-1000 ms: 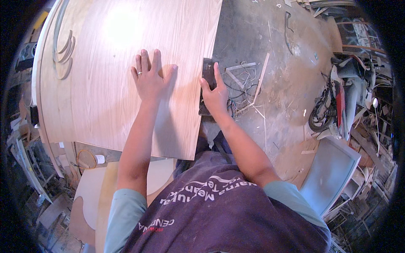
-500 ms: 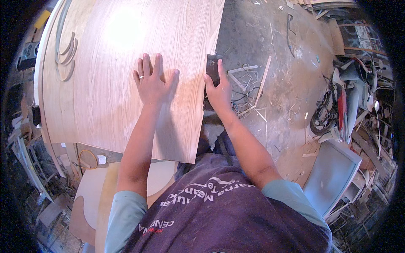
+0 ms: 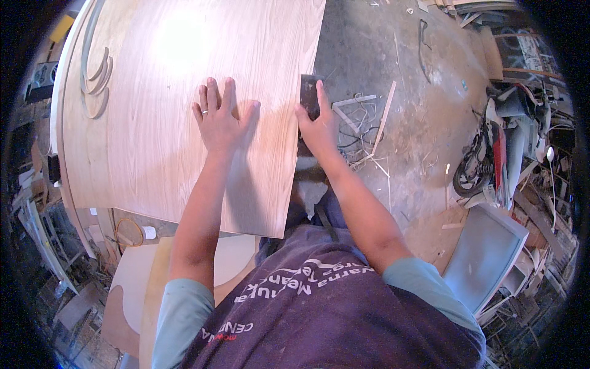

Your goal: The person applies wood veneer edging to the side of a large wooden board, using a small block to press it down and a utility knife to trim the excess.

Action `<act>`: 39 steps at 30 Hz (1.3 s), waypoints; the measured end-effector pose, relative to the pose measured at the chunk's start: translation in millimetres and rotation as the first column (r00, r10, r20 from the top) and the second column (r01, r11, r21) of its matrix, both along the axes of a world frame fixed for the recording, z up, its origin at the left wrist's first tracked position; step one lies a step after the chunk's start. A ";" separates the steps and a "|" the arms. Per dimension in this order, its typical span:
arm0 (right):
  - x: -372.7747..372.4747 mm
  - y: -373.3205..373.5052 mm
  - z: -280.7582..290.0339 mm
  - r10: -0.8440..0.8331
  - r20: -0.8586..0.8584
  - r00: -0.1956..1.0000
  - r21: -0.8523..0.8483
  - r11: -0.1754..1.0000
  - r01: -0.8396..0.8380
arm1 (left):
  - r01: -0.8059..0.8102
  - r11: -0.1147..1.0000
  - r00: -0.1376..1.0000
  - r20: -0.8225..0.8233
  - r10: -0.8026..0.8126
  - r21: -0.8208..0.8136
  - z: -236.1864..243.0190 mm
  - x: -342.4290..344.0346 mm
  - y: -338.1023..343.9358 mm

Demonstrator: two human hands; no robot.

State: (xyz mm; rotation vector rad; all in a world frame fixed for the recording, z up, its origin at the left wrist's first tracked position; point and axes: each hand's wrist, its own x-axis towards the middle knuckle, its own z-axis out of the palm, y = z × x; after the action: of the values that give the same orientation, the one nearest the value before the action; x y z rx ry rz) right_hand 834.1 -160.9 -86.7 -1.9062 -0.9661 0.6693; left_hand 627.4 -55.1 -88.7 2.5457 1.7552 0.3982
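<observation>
A large wood-grain panel (image 3: pixel 144 141) fills the left and middle of the view, a bright glare on its far part. My left hand (image 3: pixel 219 130) lies flat on it, fingers spread, a ring on one finger. At the panel's right edge my right hand (image 3: pixel 318 130) grips a dark rectangular sanding block (image 3: pixel 309 93). Thumb and fingers are on the block's two sides, and the block sits against the edge. Its underside is hidden from me.
Curved wood strips (image 3: pixel 98 101) rest on the panel's left side. Thin offcuts (image 3: pixel 384 117) and tangled strands litter the concrete floor (image 3: pixel 424 141) to the right. Beyond stand a motorcycle (image 3: pixel 476 166) and a grey-blue panel (image 3: pixel 482 258). Cut boards (image 3: pixel 153 295) lie near left.
My right hand and the sanding block have slid slightly farther away along the panel's edge. The left hand stays in nearly the same place.
</observation>
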 end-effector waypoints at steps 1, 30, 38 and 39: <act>1.5 -6.2 -0.2 0.023 -0.009 1.000 -0.004 1.000 -0.023 | 0.003 1.000 1.000 -0.004 -0.003 -0.002 0.7 0.8 0.0; 154.8 -84.4 -60.6 -0.305 -0.710 0.635 -0.443 0.894 -0.066 | -0.121 0.974 0.972 0.175 0.155 -0.190 20.3 -30.8 -96.1; 231.1 -122.8 -65.5 -0.222 -0.622 0.751 -0.536 0.820 -0.201 | -0.962 0.250 0.274 0.429 0.860 0.114 -20.4 -91.1 -286.3; 242.8 -118.3 -66.9 -0.173 -0.626 0.760 -0.509 0.829 -0.232 | -0.963 0.222 0.119 0.505 0.855 -0.150 -12.7 -83.5 -287.9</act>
State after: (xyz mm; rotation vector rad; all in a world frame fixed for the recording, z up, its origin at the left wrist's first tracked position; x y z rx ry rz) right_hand 1076.8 -279.1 -153.6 -1.8921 -0.3446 1.6644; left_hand 543.9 -343.0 -101.4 0.7222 2.8601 1.1683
